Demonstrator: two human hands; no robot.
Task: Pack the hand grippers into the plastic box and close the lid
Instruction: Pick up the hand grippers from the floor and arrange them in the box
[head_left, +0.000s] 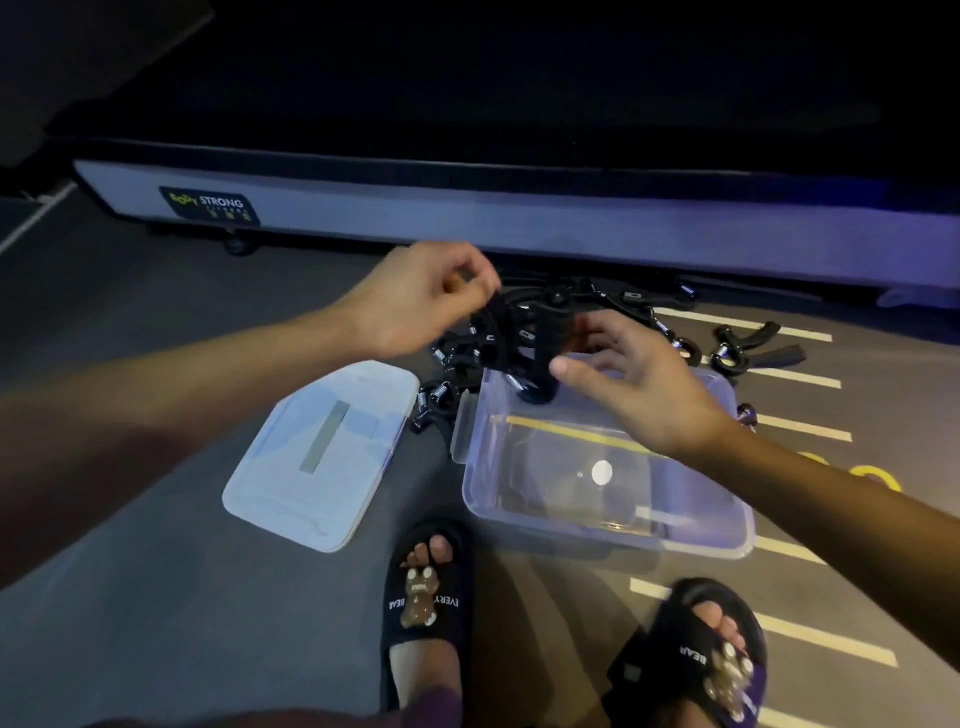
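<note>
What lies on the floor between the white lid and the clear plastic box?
In the head view, a few black hand grippers with metal springs lie on the floor in the far part of the gap between the lid and the plastic box; nearer, only bare floor shows.

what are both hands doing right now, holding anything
Left hand: fingers pinch the top of a black hand gripper over the plastic box.
Right hand: open, fingers spread beside that hand gripper; contact cannot be told.
</note>
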